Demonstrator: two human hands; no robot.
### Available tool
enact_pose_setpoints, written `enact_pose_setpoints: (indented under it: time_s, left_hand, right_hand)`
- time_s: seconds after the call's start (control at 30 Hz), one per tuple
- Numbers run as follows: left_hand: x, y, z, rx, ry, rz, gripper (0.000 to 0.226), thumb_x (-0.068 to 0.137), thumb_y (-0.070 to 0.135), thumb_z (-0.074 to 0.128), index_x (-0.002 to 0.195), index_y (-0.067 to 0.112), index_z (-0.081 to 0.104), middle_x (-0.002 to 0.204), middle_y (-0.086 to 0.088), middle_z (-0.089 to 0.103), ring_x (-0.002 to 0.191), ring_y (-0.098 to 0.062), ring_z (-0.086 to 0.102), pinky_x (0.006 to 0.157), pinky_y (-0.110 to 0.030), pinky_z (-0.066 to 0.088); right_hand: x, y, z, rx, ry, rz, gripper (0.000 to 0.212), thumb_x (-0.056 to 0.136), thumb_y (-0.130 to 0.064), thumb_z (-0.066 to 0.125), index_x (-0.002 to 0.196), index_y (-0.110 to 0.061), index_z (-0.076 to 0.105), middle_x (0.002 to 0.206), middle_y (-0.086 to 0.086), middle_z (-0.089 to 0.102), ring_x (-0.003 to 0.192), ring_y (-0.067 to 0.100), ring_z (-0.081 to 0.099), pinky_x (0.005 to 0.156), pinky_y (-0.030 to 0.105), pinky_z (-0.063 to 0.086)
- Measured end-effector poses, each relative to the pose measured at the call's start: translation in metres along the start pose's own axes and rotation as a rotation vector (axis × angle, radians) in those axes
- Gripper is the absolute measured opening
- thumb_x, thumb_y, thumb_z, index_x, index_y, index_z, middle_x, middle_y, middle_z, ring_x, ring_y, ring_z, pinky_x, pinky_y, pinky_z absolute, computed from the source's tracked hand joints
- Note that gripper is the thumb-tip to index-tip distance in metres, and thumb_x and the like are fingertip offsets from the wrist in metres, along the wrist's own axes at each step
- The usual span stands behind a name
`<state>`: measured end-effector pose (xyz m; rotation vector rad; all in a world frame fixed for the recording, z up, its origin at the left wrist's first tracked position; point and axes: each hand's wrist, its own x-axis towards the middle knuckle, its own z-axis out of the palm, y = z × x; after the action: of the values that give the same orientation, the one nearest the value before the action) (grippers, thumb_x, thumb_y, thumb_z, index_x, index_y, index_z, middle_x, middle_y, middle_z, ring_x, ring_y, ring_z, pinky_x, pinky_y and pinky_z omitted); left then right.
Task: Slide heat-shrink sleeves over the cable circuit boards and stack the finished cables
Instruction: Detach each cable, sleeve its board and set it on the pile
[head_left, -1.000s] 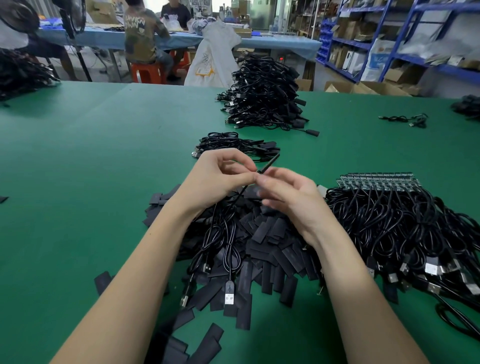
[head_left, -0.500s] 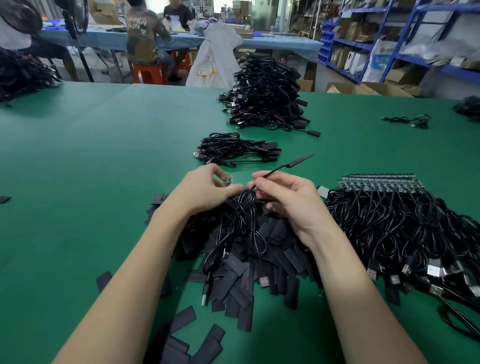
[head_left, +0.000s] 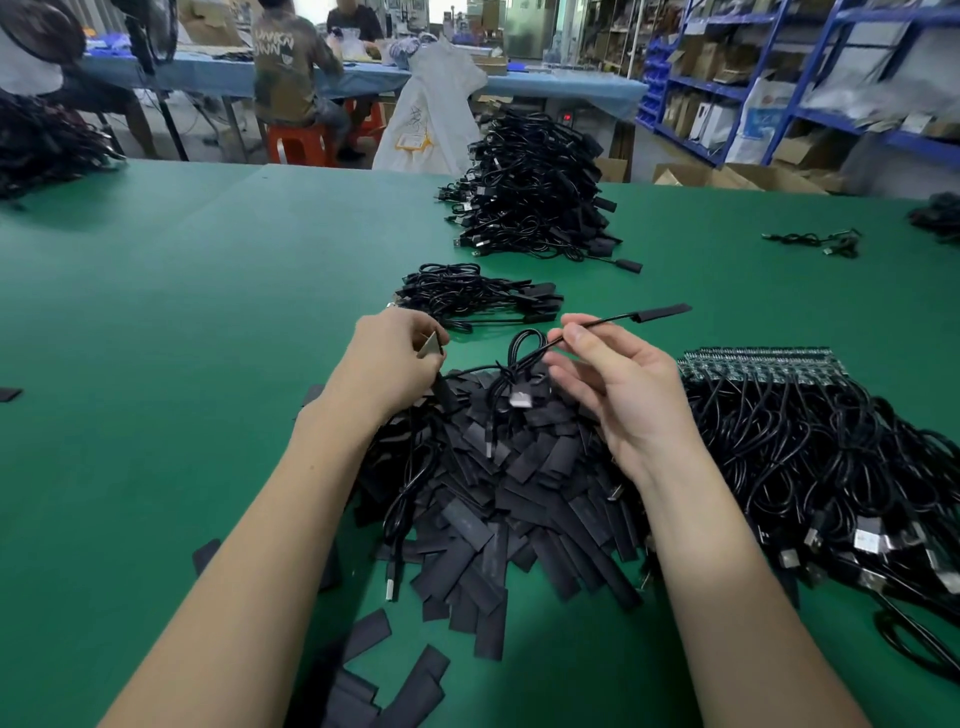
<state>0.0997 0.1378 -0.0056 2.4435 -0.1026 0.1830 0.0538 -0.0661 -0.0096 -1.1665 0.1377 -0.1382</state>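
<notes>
In the head view, the right hand pinches a thin cable in a narrow grip. Its sleeved end points away, beyond the loose sleeve pile. The left hand, behind that pile's left side, holds a small pale piece, perhaps a board. The small finished stack lies behind the pile. The sleeve could slip off during stacking, since nothing locks it.

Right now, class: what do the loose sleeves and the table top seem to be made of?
Sleeves: flat black strips with a dull sheen, bending slightly where they overlap; probably thin plastic tubing.
Table top: even green matte surface with no glare; possibly a rubber or vinyl mat, though the look leaves that open.
</notes>
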Motion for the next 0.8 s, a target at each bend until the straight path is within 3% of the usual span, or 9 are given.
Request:
enact_pose_setpoints:
  time_s: [0.07, 0.13, 0.17, 0.23, 0.33, 0.4, 0.5, 0.7, 0.8]
  left_hand:
    - [-0.001, 0.001, -0.003, 0.051, 0.015, 0.074, 0.023, 0.091, 0.019, 0.069, 0.113, 0.024, 0.07, 0.106, 0.002, 0.07, 0.097, -0.019, 0.064, 0.087, -0.027, 0.05]
    - [-0.001, 0.002, -0.01, 0.024, -0.025, 0.208, 0.022, 0.092, 0.029, 0.071, 0.113, 0.029, 0.07, 0.108, 0.011, 0.066, 0.095, -0.006, 0.059, 0.085, -0.016, 0.046]
    - [-0.002, 0.004, -0.014, -0.021, -0.097, 0.255, 0.017, 0.093, 0.033, 0.07, 0.11, 0.031, 0.071, 0.105, 0.017, 0.066, 0.09, 0.003, 0.059, 0.078, -0.006, 0.041]
    - [-0.004, 0.008, -0.018, -0.037, -0.282, 0.294, 0.012, 0.093, 0.04, 0.069, 0.102, 0.035, 0.075, 0.1, 0.024, 0.07, 0.087, 0.015, 0.06, 0.073, 0.001, 0.037]
    - [-0.005, 0.01, -0.015, 0.012, -0.382, 0.336, 0.005, 0.089, 0.032, 0.077, 0.093, 0.03, 0.077, 0.093, 0.014, 0.075, 0.092, 0.004, 0.064, 0.073, -0.005, 0.041]
    - [-0.005, 0.012, -0.012, -0.038, -0.353, 0.347, 0.002, 0.088, 0.026, 0.078, 0.088, 0.025, 0.076, 0.085, 0.006, 0.075, 0.087, -0.009, 0.067, 0.073, -0.016, 0.048]
    - [-0.007, 0.014, -0.009, -0.119, -0.304, 0.351, 0.002, 0.086, 0.023, 0.079, 0.085, 0.023, 0.078, 0.077, 0.004, 0.075, 0.082, -0.014, 0.069, 0.079, -0.028, 0.054]
    - [-0.006, 0.015, -0.012, -0.225, -0.336, 0.355, 0.005, 0.083, 0.019, 0.084, 0.084, 0.021, 0.079, 0.077, 0.002, 0.076, 0.077, -0.015, 0.072, 0.077, -0.021, 0.055]
    - [-0.008, 0.017, -0.013, -0.22, -0.394, 0.392, 0.006, 0.082, 0.02, 0.084, 0.086, 0.023, 0.081, 0.076, 0.007, 0.075, 0.071, -0.004, 0.065, 0.07, -0.014, 0.049]
  right_hand:
    - [0.0, -0.001, -0.001, 0.011, 0.013, 0.0, 0.008, 0.093, -0.008, 0.07, 0.094, -0.013, 0.076, 0.089, 0.005, 0.079, 0.076, 0.013, 0.076, 0.065, 0.019, 0.059]
    - [0.001, -0.001, -0.002, 0.015, 0.026, 0.007, 0.008, 0.093, -0.008, 0.07, 0.094, -0.013, 0.076, 0.09, 0.006, 0.079, 0.077, 0.014, 0.076, 0.064, 0.017, 0.057]
    - [0.001, -0.001, -0.002, 0.024, 0.026, 0.008, 0.008, 0.093, -0.007, 0.07, 0.094, -0.012, 0.076, 0.09, 0.007, 0.079, 0.076, 0.015, 0.076, 0.065, 0.017, 0.057]
    - [0.002, 0.0, -0.003, 0.04, 0.026, 0.009, 0.008, 0.093, -0.005, 0.07, 0.093, -0.01, 0.076, 0.09, 0.008, 0.079, 0.076, 0.016, 0.076, 0.066, 0.018, 0.058]
    - [0.003, 0.001, -0.003, 0.03, 0.025, 0.004, 0.011, 0.092, -0.004, 0.071, 0.086, -0.01, 0.078, 0.101, 0.01, 0.078, 0.078, 0.016, 0.076, 0.068, 0.018, 0.058]
    - [0.004, 0.003, -0.003, -0.008, -0.001, -0.008, 0.013, 0.091, -0.004, 0.071, 0.082, -0.01, 0.079, 0.101, 0.007, 0.078, 0.077, 0.016, 0.075, 0.069, 0.018, 0.058]
    - [0.004, 0.005, -0.002, -0.131, -0.045, -0.049, 0.007, 0.088, -0.002, 0.074, 0.086, -0.007, 0.078, 0.095, 0.005, 0.079, 0.075, 0.015, 0.074, 0.07, 0.019, 0.059]
    - [0.003, 0.006, -0.001, -0.243, -0.034, -0.048, 0.006, 0.086, -0.002, 0.078, 0.087, -0.008, 0.079, 0.082, 0.006, 0.079, 0.072, 0.012, 0.073, 0.07, 0.02, 0.061]
    - [0.003, 0.006, 0.001, -0.249, -0.017, -0.065, 0.004, 0.085, -0.003, 0.079, 0.087, -0.006, 0.079, 0.083, 0.004, 0.079, 0.074, 0.014, 0.074, 0.069, 0.02, 0.06]
